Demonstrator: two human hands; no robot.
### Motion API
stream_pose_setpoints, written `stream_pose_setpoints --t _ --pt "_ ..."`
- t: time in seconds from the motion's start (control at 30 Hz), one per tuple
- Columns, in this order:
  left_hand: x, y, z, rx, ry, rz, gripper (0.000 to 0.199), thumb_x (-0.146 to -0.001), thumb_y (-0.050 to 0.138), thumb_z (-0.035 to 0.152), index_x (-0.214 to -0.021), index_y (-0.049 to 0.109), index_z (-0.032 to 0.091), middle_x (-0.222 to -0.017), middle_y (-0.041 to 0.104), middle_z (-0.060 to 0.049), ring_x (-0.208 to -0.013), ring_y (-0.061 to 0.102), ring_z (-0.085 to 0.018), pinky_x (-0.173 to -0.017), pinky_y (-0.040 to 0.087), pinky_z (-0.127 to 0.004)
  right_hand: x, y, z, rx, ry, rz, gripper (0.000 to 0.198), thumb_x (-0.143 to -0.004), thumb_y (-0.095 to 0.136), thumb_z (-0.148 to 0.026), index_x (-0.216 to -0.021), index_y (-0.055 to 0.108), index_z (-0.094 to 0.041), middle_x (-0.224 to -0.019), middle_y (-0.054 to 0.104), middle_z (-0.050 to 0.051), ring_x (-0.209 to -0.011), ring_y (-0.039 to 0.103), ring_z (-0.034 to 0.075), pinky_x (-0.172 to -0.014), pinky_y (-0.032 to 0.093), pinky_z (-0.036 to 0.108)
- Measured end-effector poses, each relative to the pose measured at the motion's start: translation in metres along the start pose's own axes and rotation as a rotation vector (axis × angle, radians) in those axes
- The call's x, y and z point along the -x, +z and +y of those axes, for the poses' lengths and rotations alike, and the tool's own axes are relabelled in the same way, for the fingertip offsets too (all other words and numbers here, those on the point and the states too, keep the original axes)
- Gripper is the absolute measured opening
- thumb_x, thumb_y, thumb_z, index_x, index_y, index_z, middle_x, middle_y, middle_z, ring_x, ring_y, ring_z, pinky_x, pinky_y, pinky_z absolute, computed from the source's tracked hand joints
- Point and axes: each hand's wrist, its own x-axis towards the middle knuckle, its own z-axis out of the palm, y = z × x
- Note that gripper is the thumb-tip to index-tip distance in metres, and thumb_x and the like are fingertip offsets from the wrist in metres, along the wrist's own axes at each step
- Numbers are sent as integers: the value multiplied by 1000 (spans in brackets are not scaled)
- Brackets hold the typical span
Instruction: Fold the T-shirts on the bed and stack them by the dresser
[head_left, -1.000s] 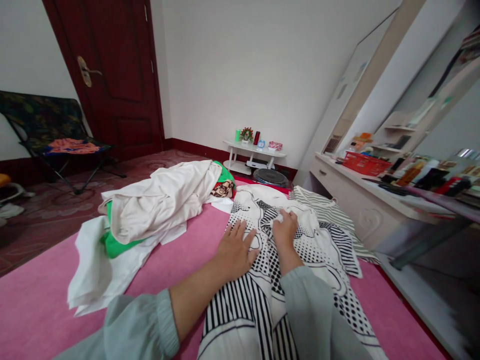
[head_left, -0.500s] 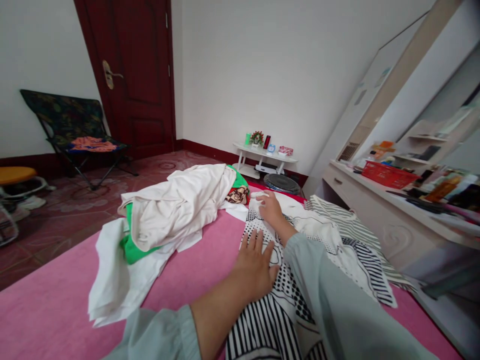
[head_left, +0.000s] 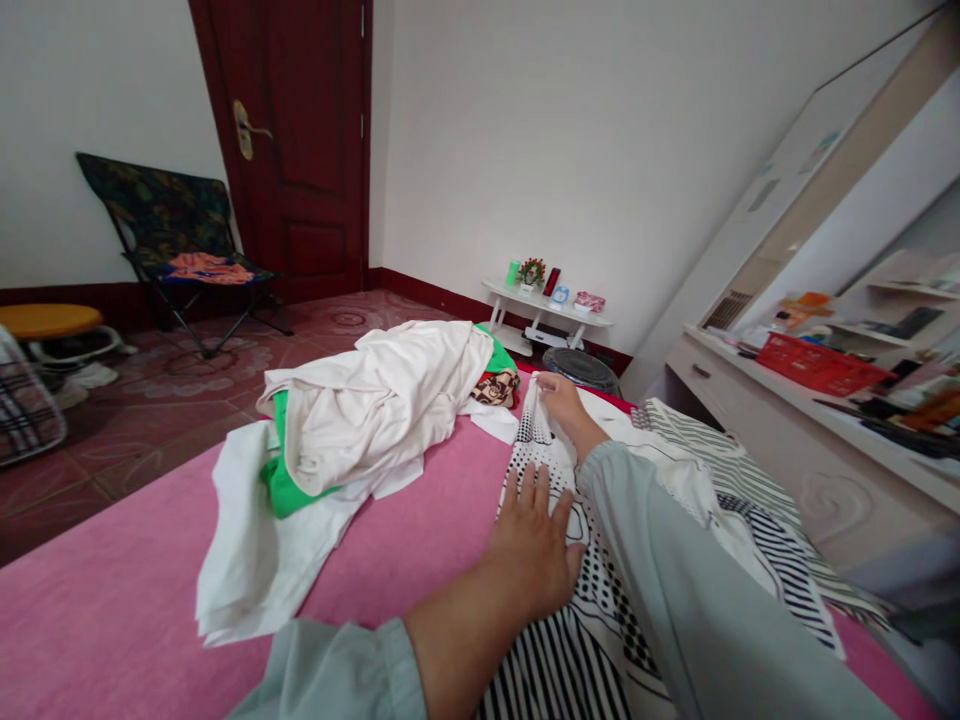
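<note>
A black-and-white patterned garment (head_left: pixel 559 640), with dots and stripes, lies spread on the pink bed cover (head_left: pixel 427 520). My left hand (head_left: pixel 536 545) rests flat on its dotted part, fingers spread. Farther up, my right hand (head_left: pixel 562 400) pinches the garment's far edge and lifts it a little off the bed. More of the patterned cloth, with white areas and stripes, stretches to the right beyond my right forearm. Left of my hands lies a heap of clothes: a cream garment (head_left: pixel 382 390) over green cloth (head_left: pixel 292 490) and white cloth (head_left: pixel 247 540).
A dresser (head_left: pixel 832 440) with a red basket (head_left: pixel 821 362) flanks the bed's right side. Past the far end stand a low white shelf (head_left: pixel 547 303) and a dark round lid (head_left: pixel 577 368). A folding chair (head_left: pixel 165 215) and a stool (head_left: pixel 49 322) are at the left.
My right hand has closed on the garment's far edge and raised it slightly. My left hand stays flat on the cloth. The whole view has shifted, so things appear farther right.
</note>
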Motion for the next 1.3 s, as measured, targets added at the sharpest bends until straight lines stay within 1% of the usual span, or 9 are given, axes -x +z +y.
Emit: stream_pose_setpoints --t 0.17,0.3,0.53,0.67,0.83,0.93,1.03,1.13,1.3 --pt "0 1 -1 8 6 -13 65 -92 27 52 -146 32 15 -155 14 -16 -143 2 -33 -115 3 -55 14 5 5 -81 55 34 32 -62 57 -19 -92 69 -17 -88 71 5 -89 64 23 -82 50 35" --pt "0 2 -1 -5 7 -11 65 -92 27 52 -146 32 16 -155 14 -14 -143 2 -33 -115 3 -55 23 -29 21 30 156 121 35 -69 55 -26 -101 68 -15 -96 71 9 -92 63 22 -84 48 34" --pt "0 3 -1 3 3 4 63 -92 29 51 -145 34 18 -155 17 -13 -143 5 -33 -115 4 -55 47 -72 40 379 314 35 16 -61 73 -35 -62 68 -20 -70 69 4 -73 63 21 -69 45 30" --pt "0 4 -2 -3 9 6 64 -92 29 53 -145 33 17 -155 16 -13 -143 5 -33 -115 5 -55 52 -64 43 495 343 92 17 -75 61 -34 -75 69 -19 -85 70 8 -83 63 22 -69 43 30" --pt "-1 7 -4 -17 30 29 60 -93 28 53 -145 33 24 -156 14 -10 -143 5 -32 -115 5 -55 47 -66 39 533 309 6 16 -75 63 -29 -79 69 -15 -86 70 11 -84 64 24 -72 45 32" --pt "-2 10 -5 -9 36 28 57 -93 30 52 -144 35 28 -156 15 -9 -143 6 -32 -114 5 -56 54 -73 21 537 247 6 31 -77 63 -30 -102 66 -13 -108 66 13 -99 61 24 -84 45 33" --pt "-3 12 -7 4 43 42 54 -92 32 51 -142 39 32 -156 17 -8 -143 7 -33 -114 5 -57 88 -80 2 521 52 16 49 -85 54 -35 -130 51 -15 -135 52 13 -124 47 23 -101 37 36" --pt "-4 14 -9 18 66 60 49 -92 34 51 -138 43 37 -156 18 -5 -143 9 -34 -113 6 -57 137 -90 1 525 -138 -154 55 -90 45 -44 -141 37 -24 -150 34 8 -138 28 24 -111 25 46" --pt "-3 14 -10 37 79 73 45 -91 38 49 -135 46 41 -156 18 -3 -142 10 -35 -113 8 -56 168 -111 9 577 176 -402 60 -93 34 -54 -144 35 -22 -154 24 11 -142 17 29 -109 19 59"
